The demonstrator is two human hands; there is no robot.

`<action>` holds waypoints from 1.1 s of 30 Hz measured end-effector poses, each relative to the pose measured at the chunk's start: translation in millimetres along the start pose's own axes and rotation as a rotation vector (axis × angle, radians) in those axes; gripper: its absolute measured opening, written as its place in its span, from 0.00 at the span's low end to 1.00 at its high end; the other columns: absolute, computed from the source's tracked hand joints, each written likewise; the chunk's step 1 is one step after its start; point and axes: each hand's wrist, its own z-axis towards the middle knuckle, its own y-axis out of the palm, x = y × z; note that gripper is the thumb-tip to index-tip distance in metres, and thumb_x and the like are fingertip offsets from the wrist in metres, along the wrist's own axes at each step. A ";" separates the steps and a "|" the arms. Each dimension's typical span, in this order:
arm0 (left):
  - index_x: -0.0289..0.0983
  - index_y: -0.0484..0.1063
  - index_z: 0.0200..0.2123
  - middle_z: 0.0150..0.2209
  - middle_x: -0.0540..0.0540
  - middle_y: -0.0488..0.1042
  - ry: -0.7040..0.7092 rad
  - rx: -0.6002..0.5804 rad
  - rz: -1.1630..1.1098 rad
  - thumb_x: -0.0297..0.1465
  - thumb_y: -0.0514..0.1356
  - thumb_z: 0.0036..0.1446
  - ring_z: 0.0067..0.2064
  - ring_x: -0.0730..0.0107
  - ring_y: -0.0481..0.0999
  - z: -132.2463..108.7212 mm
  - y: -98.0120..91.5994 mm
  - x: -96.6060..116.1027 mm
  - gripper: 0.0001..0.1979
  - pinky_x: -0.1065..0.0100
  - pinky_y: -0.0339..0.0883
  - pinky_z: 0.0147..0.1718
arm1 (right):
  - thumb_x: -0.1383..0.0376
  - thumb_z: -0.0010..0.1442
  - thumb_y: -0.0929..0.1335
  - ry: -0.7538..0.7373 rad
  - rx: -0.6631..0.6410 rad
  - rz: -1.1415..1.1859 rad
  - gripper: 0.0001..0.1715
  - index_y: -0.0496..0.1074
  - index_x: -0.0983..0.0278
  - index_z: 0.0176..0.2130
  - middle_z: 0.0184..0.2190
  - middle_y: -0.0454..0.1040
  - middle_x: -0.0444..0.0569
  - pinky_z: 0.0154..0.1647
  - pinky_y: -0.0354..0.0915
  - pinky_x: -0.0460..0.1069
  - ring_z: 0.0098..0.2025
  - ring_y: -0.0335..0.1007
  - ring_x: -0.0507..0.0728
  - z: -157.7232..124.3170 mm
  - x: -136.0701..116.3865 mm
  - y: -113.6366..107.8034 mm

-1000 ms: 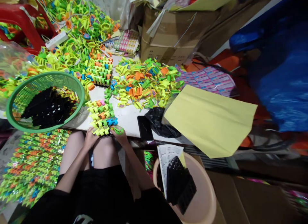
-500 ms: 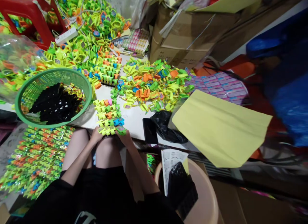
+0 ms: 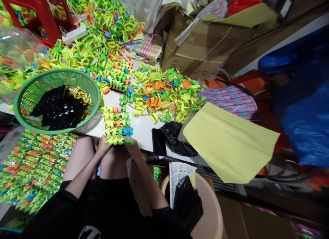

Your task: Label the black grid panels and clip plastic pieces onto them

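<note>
Rows of bright plastic toy watches [image 3: 117, 124], yellow, green, orange, pink and blue, stand packed together at the table's near edge, over my knees. Whatever holds them in rows is mostly hidden beneath them. At their near left corner my left hand [image 3: 103, 145] is closed around the edge, its fingertips out of sight. My right hand [image 3: 133, 149] grips a green toy watch [image 3: 128, 140] at the near right corner. A second block of lined-up toy watches [image 3: 120, 76] stands farther back. Beside it spreads a loose heap of toy watches [image 3: 164, 91].
Left is a green mesh basket [image 3: 19, 110] with black pieces and small colourful parts. A phone [image 3: 158, 142], a black plastic bag [image 3: 177, 138] and a yellow sheet [image 3: 228, 143] lie right. Behind are a cardboard box [image 3: 197, 43] and red stool [image 3: 48, 20]. A pink tub [image 3: 214, 211] stands below.
The camera view has shifted slightly. Both hands stay at the near corners of the toy watch rows, with little visible movement.
</note>
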 end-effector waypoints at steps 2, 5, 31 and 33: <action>0.36 0.76 0.22 0.26 0.47 0.78 -0.015 0.003 0.015 0.25 0.60 0.45 0.35 0.63 0.76 -0.6 1.4 -1.3 0.04 0.68 0.70 0.39 | 0.66 0.55 0.68 -0.013 -0.023 -0.082 0.05 0.74 0.64 0.33 0.33 0.79 0.53 0.37 0.70 0.49 0.34 0.75 0.57 2.2 -1.2 0.0; 0.36 0.74 0.20 0.25 0.48 0.77 -0.028 0.005 0.019 0.26 0.59 0.47 0.31 0.66 0.75 -1.2 3.7 -2.3 0.06 0.69 0.69 0.36 | 0.67 0.56 0.66 -0.059 -0.084 -0.228 0.06 0.73 0.64 0.30 0.30 0.78 0.52 0.36 0.68 0.48 0.33 0.73 0.56 6.2 -4.7 -1.3; 0.35 0.80 0.34 0.36 0.46 0.82 0.143 -0.170 -0.111 0.29 0.59 0.45 0.38 0.61 0.80 5.8 -10.8 -0.8 0.13 0.64 0.72 0.43 | 0.66 0.59 0.59 0.091 -0.174 -0.299 0.18 0.75 0.68 0.41 0.36 0.77 0.52 0.42 0.67 0.49 0.38 0.73 0.56 62.3 -16.1 -67.1; 0.34 0.79 0.33 0.35 0.46 0.82 0.121 -0.170 -0.121 0.29 0.58 0.45 0.37 0.62 0.80 5.3 -10.8 -0.1 0.12 0.65 0.72 0.42 | 0.69 0.60 0.59 0.038 0.002 -0.509 0.22 0.71 0.68 0.51 0.51 0.72 0.59 0.51 0.64 0.53 0.50 0.69 0.59 86.0 -15.5 -81.2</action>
